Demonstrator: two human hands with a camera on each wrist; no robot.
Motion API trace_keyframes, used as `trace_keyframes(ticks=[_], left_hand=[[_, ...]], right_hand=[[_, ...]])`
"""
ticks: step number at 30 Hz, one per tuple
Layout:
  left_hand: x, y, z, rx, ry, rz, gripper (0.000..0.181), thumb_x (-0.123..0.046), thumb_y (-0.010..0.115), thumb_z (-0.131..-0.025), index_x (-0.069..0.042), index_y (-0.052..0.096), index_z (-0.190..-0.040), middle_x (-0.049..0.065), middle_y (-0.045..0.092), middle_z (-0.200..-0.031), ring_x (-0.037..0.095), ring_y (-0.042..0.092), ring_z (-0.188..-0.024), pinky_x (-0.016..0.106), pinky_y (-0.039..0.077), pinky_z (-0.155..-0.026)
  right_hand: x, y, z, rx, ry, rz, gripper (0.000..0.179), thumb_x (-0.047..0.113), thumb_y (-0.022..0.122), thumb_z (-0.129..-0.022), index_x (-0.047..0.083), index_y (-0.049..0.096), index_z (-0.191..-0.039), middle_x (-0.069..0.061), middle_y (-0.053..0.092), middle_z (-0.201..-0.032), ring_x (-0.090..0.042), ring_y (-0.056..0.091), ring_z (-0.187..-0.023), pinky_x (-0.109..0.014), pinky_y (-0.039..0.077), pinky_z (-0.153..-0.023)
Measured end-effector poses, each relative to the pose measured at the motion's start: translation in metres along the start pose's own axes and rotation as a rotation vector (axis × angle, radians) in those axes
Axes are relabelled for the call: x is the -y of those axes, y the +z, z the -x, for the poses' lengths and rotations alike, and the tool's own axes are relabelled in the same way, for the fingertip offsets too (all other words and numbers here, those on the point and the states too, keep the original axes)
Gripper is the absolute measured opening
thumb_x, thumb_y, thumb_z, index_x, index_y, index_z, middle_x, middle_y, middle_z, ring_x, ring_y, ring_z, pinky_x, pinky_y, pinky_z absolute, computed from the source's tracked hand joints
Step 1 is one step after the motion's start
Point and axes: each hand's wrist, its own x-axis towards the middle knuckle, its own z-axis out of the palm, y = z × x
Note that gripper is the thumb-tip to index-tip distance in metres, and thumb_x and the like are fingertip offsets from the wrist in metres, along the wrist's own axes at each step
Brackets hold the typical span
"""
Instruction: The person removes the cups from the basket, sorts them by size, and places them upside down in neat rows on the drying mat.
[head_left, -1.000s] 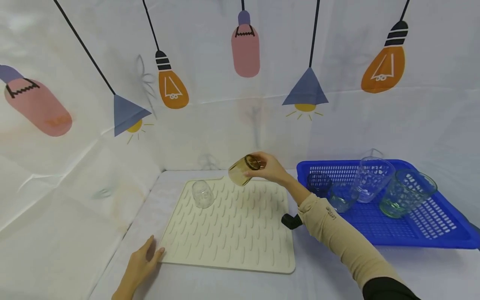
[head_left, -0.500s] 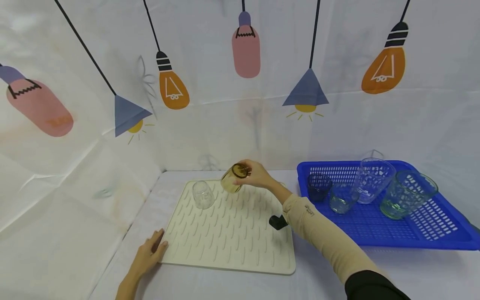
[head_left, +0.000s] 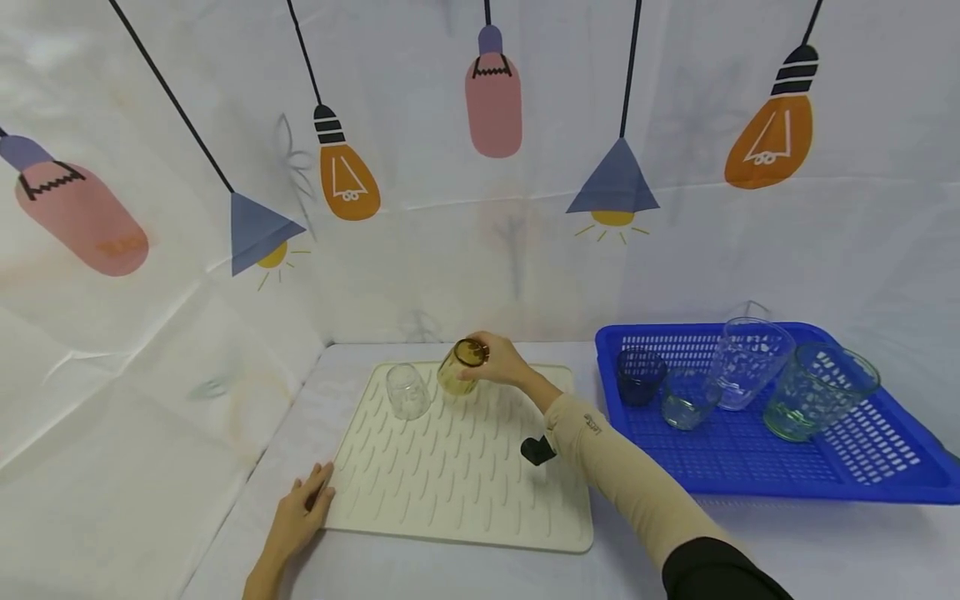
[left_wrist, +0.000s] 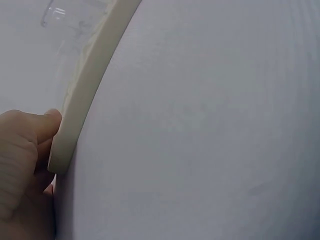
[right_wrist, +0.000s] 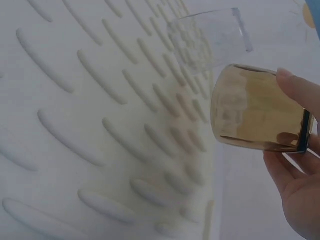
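In the head view my right hand [head_left: 497, 360] grips an amber glass [head_left: 452, 377] by its dark-ringed upper end. Thumb and fingers sit on opposite sides of it in the right wrist view. The glass leans slightly over the back of a cream ridged mat [head_left: 480, 467]; whether it touches the mat, I cannot tell. Just left of it, a clear glass [head_left: 408, 393] stands on the mat. My left hand [head_left: 296, 517] rests at the mat's front left corner, fingers extended along the edge. In the left wrist view, its thumb [left_wrist: 49, 122] touches the mat's edge.
To the right, a blue plastic basket [head_left: 720, 467] holds a dark glass [head_left: 639, 379], a small clear glass [head_left: 686, 404], a tall clear glass [head_left: 750, 367] and a large greenish glass [head_left: 817, 396]. A printed white sheet [head_left: 450, 267] hangs behind the table.
My right hand has moved left and down with the amber glass, which has turned more upright beside the clear glass. My left hand has shifted slightly up along the mat's edge.
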Motion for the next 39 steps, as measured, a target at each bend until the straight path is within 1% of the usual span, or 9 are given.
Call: trace_keyframes(ticks=[5,12,17,20,23,27,29,32,39], left_hand=[[0.001,-0.002,0.002,-0.019,-0.043,-0.008,0.032,0.006,0.058,-0.086,0.011,0.058,-0.117,0.029,0.057,-0.117,0.025,0.046,-0.116,0.034,0.022,-0.111],[-0.001,-0.006,0.001,-0.033,-0.070,-0.032,0.031,0.011,0.058,-0.084,0.011,0.061,-0.115,0.029,0.059,-0.114,0.039,0.050,-0.109,0.020,0.022,-0.109],[0.000,-0.007,0.001,-0.037,-0.073,-0.006,0.030,0.010,0.058,-0.084,0.010,0.061,-0.114,0.029,0.060,-0.114,0.006,0.043,-0.115,-0.002,0.013,-0.100],[0.001,-0.006,0.002,-0.052,-0.068,0.009,0.030,0.011,0.058,-0.083,0.011,0.061,-0.113,0.030,0.060,-0.112,-0.015,0.033,-0.108,-0.005,0.012,-0.097],[0.001,-0.006,0.001,-0.062,-0.072,0.009,0.030,0.012,0.059,-0.082,0.011,0.062,-0.112,0.030,0.060,-0.111,-0.010,0.037,-0.111,-0.006,0.012,-0.095],[0.003,-0.002,0.000,-0.074,-0.083,0.031,0.030,0.013,0.058,-0.081,0.012,0.062,-0.111,0.030,0.060,-0.110,-0.015,0.039,-0.111,-0.007,0.012,-0.094],[0.003,0.001,0.000,-0.084,-0.085,0.044,0.030,0.014,0.058,-0.080,0.013,0.062,-0.110,0.030,0.060,-0.110,-0.027,0.031,-0.104,-0.007,0.013,-0.094],[0.002,0.002,0.000,-0.082,-0.105,0.037,0.030,0.013,0.058,-0.081,0.012,0.062,-0.110,0.029,0.060,-0.110,-0.025,0.031,-0.103,-0.006,0.013,-0.095],[0.000,0.001,-0.003,-0.080,-0.111,0.032,0.030,0.013,0.057,-0.081,0.012,0.063,-0.110,0.029,0.060,-0.111,-0.026,0.030,-0.102,-0.006,0.012,-0.095]], right_hand=[[-0.004,0.015,-0.002,0.001,0.000,0.040,0.062,0.021,0.081,-0.073,-0.001,0.054,-0.124,-0.015,0.062,-0.114,-0.029,0.059,-0.102,-0.037,0.050,-0.087],[-0.015,0.032,-0.005,-0.007,-0.050,-0.033,0.064,0.034,0.078,-0.075,0.001,0.055,-0.125,-0.013,0.063,-0.113,-0.027,0.060,-0.101,-0.038,0.051,-0.085],[-0.014,0.042,-0.005,-0.018,-0.038,-0.041,0.067,0.037,0.079,-0.074,0.002,0.054,-0.126,-0.012,0.063,-0.114,-0.027,0.059,-0.101,-0.038,0.051,-0.084],[-0.009,0.050,-0.004,-0.016,0.024,-0.057,0.069,0.027,0.080,-0.074,-0.001,0.051,-0.130,-0.017,0.060,-0.119,-0.032,0.058,-0.106,-0.041,0.050,-0.089],[-0.006,0.058,-0.006,-0.042,0.055,-0.058,0.070,0.022,0.081,-0.074,-0.001,0.049,-0.132,-0.018,0.060,-0.119,-0.032,0.058,-0.107,-0.040,0.050,-0.089],[-0.005,0.063,-0.005,-0.057,0.076,-0.054,0.072,0.024,0.082,-0.073,0.000,0.049,-0.133,-0.016,0.060,-0.122,-0.030,0.058,-0.107,-0.040,0.051,-0.089],[-0.004,0.064,-0.002,-0.053,0.081,-0.054,0.073,0.025,0.081,-0.074,-0.001,0.048,-0.133,-0.017,0.059,-0.124,-0.030,0.058,-0.108,-0.041,0.050,-0.090],[-0.004,0.066,0.002,-0.052,0.065,-0.024,0.073,0.026,0.080,-0.076,-0.002,0.046,-0.135,-0.017,0.056,-0.129,-0.031,0.055,-0.113,-0.042,0.049,-0.093],[0.003,0.063,0.009,0.019,0.069,-0.011,0.076,0.024,0.071,-0.085,-0.002,0.031,-0.144,-0.020,0.041,-0.143,-0.035,0.042,-0.129,-0.045,0.038,-0.106]])
